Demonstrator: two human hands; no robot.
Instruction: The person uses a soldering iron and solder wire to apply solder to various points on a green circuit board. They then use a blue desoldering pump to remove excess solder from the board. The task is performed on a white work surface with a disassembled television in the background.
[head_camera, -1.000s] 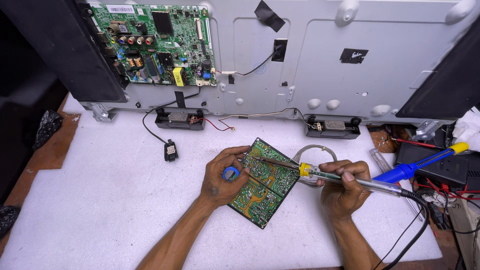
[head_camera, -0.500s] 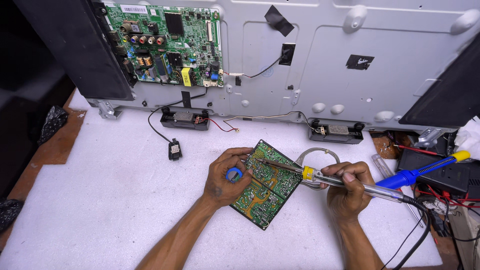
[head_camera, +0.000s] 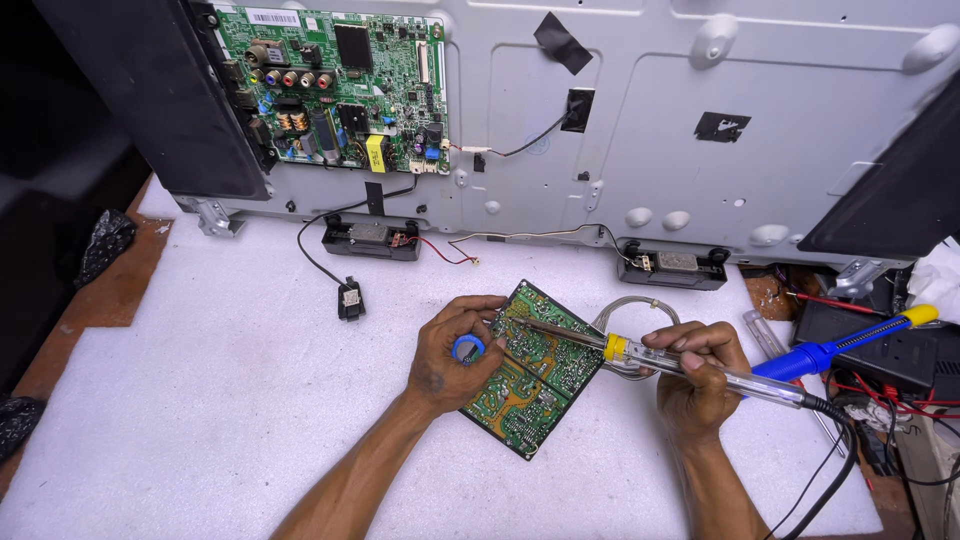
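**benchwatcher:** Two hands busy on my feed right now. My right hand (head_camera: 700, 375) is clenching around a soldering iron (head_camera: 690, 365), held like a pen, with the tip lying over the upper edge of a small green circuit board (head_camera: 525, 370). My left hand (head_camera: 450, 355) is curling over the board's left edge, pinching a little blue solder spool (head_camera: 467, 348) and feeding wire toward the tip. That board is lying solder-side up on the white foam bench top (head_camera: 200, 400), just in front of an opened TV back panel (head_camera: 650, 120).

**solderfan:** What's worrying you?

**benchwatcher:** I'm guessing the left fingers are sitting too near the hot tip, so a slip could mean a burn. Nothing's clamping the board, so it could be skating on the foam and bridging pads. Also the iron's cord (head_camera: 830, 480) is trailing off into the cable mess beside a blue-handled tool (head_camera: 840, 345); a snag there could be yanking the tip sideways.
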